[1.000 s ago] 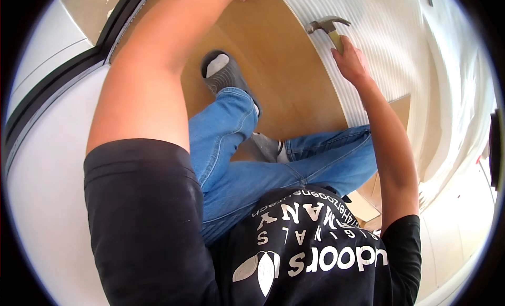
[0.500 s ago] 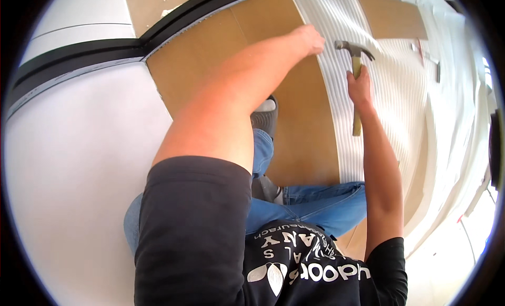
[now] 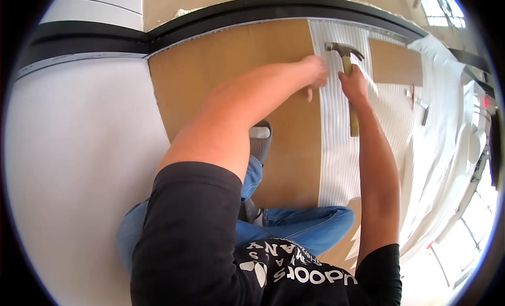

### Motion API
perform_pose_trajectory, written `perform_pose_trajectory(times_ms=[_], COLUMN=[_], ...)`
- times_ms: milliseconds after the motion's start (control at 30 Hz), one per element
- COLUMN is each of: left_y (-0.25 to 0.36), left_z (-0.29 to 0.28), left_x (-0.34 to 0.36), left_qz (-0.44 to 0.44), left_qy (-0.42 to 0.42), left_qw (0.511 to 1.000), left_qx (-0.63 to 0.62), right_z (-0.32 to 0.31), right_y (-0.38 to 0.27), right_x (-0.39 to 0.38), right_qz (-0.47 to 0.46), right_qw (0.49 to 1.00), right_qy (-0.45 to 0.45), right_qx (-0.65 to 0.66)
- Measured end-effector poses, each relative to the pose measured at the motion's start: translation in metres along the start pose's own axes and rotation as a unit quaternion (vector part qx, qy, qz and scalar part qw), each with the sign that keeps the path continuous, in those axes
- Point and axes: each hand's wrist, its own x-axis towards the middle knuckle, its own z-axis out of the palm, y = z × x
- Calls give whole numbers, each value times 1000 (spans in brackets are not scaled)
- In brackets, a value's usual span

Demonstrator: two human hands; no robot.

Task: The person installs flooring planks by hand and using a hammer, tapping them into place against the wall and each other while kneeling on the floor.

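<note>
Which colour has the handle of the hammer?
The handle is dull yellow, best seen in the head view.

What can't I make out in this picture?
In the head view:
Left hand: blurred by motion; can't tell if it holds anything.
Hammer: handle partly hidden by right hand.
Small item, right: too small to name.
Dark object, far right: cut off by the picture's rim.
</note>
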Motion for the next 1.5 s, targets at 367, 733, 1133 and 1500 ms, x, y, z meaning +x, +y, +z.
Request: perform_pose_trajectory(times_ms=[367, 733, 1133, 1500], left_y=[-16, -19, -19, -19], left_z=[41, 39, 40, 41], left_x=[-4, -10, -10, -7], left_qz=[-84, -81, -78, -86], left_qy=[259, 313, 309, 325], left_qw=[947, 936, 936, 932], left_qx=[-173, -139, -148, -139], right_z=[-1, 15, 19, 23], right_y=[-16, -42, -50, -41], right_x=[32, 48, 53, 62], right_qz=[-12, -40, -21, -55], right_qw=[999, 998, 1000, 998], right_qy=[-34, -31, -20, -30], right_qx=[-26, -21, -11, -30])
